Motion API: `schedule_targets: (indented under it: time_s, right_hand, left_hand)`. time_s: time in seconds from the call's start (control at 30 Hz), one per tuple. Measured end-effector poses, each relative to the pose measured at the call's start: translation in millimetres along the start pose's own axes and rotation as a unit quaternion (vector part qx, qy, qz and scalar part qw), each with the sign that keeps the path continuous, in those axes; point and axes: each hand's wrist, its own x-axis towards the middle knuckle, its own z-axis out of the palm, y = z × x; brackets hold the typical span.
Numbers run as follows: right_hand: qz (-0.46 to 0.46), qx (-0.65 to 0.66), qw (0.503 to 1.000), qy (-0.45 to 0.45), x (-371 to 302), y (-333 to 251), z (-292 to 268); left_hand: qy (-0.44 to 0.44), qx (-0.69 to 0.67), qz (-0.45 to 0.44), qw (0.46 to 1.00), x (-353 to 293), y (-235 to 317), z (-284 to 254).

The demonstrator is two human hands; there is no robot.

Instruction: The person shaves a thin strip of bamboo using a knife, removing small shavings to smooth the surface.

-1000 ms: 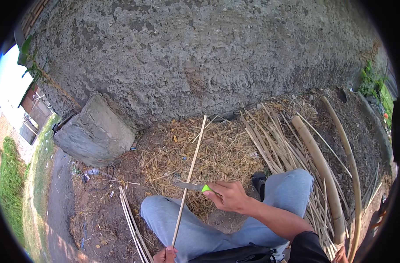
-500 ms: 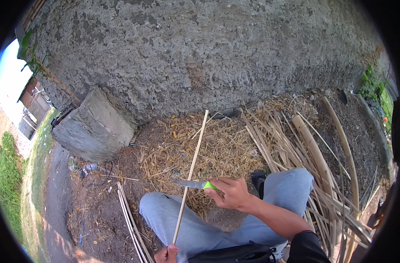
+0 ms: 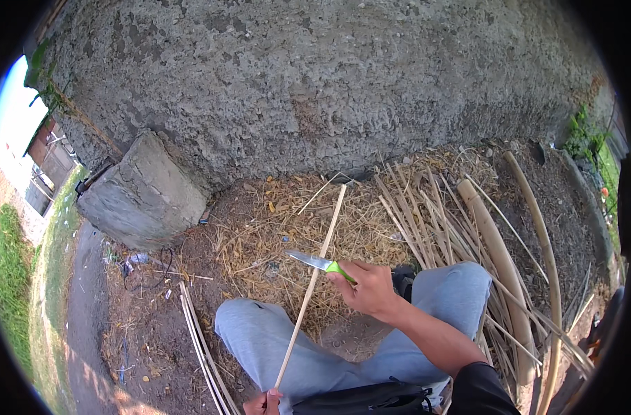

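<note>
A long, thin bamboo strip slants up and away from the lower edge, over my left thigh. My left hand pinches its near end at the bottom of the view. In my right hand is a knife with a bright green handle, the fingers wrapped round it. Its blade points left and lies across the strip, a little beyond my knees. Whether the edge bites into the strip I cannot tell.
Several bamboo strips and thicker poles lie in a heap to my right. A few pale strips lie on my left. Ahead stand a rough grey wall and a concrete block. Shavings cover the ground before me.
The knife has moved up and slightly right, farther along the strip. The strip's far end has swung right and dropped a little. My left hand keeps its hold.
</note>
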Motion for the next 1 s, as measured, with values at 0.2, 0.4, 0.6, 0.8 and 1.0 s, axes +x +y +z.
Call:
schedule_targets:
  time_s: [0.2,0.4,0.6,0.8,1.0]
  right_hand:
    - [0.203,-0.014,0.979,0.029,21,28,-26]
    - [0.227,0.028,0.971,0.064,18,30,-28]
    - [-0.053,-0.003,0.998,-0.036,-1,4,-14]
    - [0.142,-0.071,0.987,0.031,27,39,-20]
    - [0.073,-0.040,0.996,0.011,9,14,-15]
  left_hand:
    - [0.014,-0.008,-0.014,1.000,-10,-12,1]
    - [0.041,-0.003,-0.002,0.999,-12,-17,-6]
    - [0.021,-0.007,0.007,1.000,-18,-27,-8]
    - [-0.015,0.006,-0.048,0.999,-30,-40,-13]
    - [-0.013,0.030,-0.027,0.999,-28,-55,-10]
